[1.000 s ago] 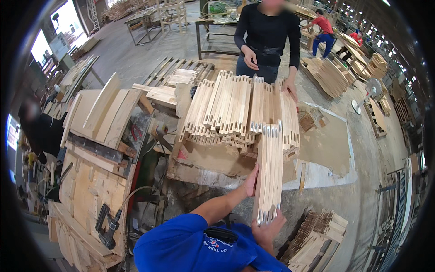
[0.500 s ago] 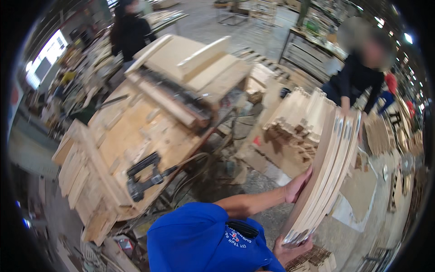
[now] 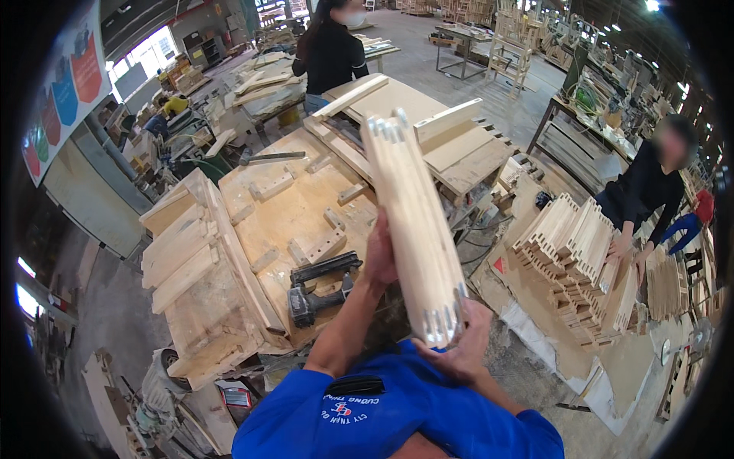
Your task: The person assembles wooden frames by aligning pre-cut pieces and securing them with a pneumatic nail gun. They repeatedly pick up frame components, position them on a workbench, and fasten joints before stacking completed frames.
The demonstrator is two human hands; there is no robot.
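A bundle of several pale, slightly curved wooden slats (image 3: 417, 222) is held in front of my chest, tilted with its far end leaning left. Their ends are cut into narrow tongues, and the near ends look shiny. My left hand (image 3: 381, 251) is closed around the bundle's left side, near its middle. At the near lower end, my right hand (image 3: 463, 336) grips the right side and underside; some fingers are hidden beneath the wood. Left of the bundle, a black nail gun (image 3: 319, 289) lies on the plywood workbench (image 3: 264, 218).
Small wooden blocks (image 3: 325, 245) sit on the bench, with a wooden frame (image 3: 222, 252) along its left side. At right, a co-worker (image 3: 650, 183) has both hands at a stack of slats (image 3: 569, 245). Another person (image 3: 330, 57) stands beyond the bench.
The slat bundle has come from the right, beside the co-worker, to in front of my chest. The co-worker's hands have left its far end and are at the stack. My view has turned left.
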